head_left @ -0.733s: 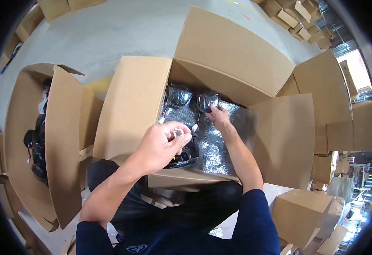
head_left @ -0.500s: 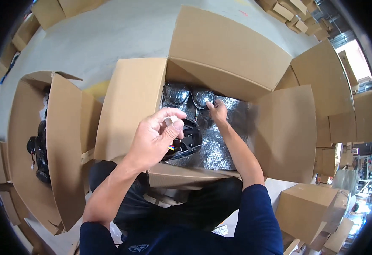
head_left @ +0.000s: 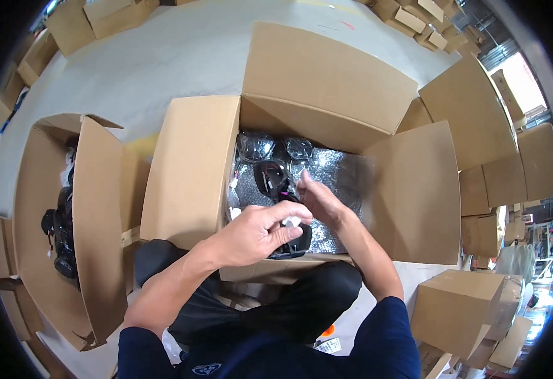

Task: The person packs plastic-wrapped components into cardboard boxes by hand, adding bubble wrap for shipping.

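Observation:
My left hand [head_left: 264, 232] pinches a small white block-shaped piece [head_left: 292, 221] between thumb and fingers. Beneath and beyond that hand is a black plastic part [head_left: 270, 178] with wires, resembling a car side mirror housing; its middle is hidden by my fingers. My right hand [head_left: 324, 203] is close along the part's right side, thumb stretched out and fingers loosely apart; whether it touches the part is unclear. Two plastic-wrapped dark, shiny pieces, one at the left [head_left: 255, 146] and one beside it [head_left: 298, 149], lie at the far side of the open carton [head_left: 191, 170].
Silvery bubble wrap [head_left: 339, 174] lines the carton's bottom. Its flaps stand spread outward. At the left, another tall carton [head_left: 100, 234] holds several black parts [head_left: 64, 243]. More cardboard boxes [head_left: 456, 309] stand at the right and around the grey floor [head_left: 163, 57].
My right hand has moved from the far wrapped piece back toward my left hand. My left hand has come lower and rightward with the white piece. The black part has turned and shifted.

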`<state>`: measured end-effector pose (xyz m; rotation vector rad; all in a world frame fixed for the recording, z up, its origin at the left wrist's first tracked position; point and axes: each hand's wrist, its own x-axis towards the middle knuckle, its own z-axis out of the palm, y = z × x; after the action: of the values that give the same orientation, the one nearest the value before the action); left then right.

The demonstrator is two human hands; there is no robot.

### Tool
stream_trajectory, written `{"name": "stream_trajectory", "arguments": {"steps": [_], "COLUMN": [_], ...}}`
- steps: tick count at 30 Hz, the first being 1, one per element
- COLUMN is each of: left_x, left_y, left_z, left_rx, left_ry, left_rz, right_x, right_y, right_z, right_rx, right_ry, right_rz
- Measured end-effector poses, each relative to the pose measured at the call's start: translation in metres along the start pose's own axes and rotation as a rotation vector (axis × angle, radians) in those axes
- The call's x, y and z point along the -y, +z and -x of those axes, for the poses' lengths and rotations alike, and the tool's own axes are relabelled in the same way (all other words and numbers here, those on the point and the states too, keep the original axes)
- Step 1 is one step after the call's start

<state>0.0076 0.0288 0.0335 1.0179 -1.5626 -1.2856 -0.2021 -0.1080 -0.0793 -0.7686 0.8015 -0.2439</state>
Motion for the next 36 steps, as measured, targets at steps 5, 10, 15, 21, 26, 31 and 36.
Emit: {"name": "stream_trajectory", "arguments": {"steps": [5, 10, 15, 21, 26, 31, 36], "left_x": [0.012, 0.003, 0.021, 0.016, 0.018, 0.008, 0.023], "left_y": [0.015, 0.019, 0.024, 0.027, 0.038, 0.033, 0.035], "left_z": [0.002, 0.002, 0.001, -0.002, -0.002, -0.007, -0.005], "left_rx": [0.090, 0.110, 0.011, 0.074, 0.139, 0.197, -0.041], "left_ry": [0.026, 0.044, 0.199, 0.114, 0.131, -0.011, -0.119], "left_rz": [-0.064, -0.100, -0.146, -0.056, -0.048, -0.071, -0.008], "right_x": [-0.035, -0.027, -0.034, -0.023, -0.035, -0.025, -0.009], "right_y": [0.001, 0.014, 0.025, 0.025, 0.016, 0.005, -0.044], "right_z": [0.016, 0.015, 0.001, -0.004, -0.013, 0.003, 0.007], "right_rx": [0.217, 0.274, 0.500, 0.244, 0.357, 0.164, -0.125], "right_ry": [0.389, 0.013, -0.001, -0.116, -0.015, -0.151, -0.252], "right_rz": [-0.075, -0.181, -0.259, -0.506, -0.551, -0.473, -0.318]}}
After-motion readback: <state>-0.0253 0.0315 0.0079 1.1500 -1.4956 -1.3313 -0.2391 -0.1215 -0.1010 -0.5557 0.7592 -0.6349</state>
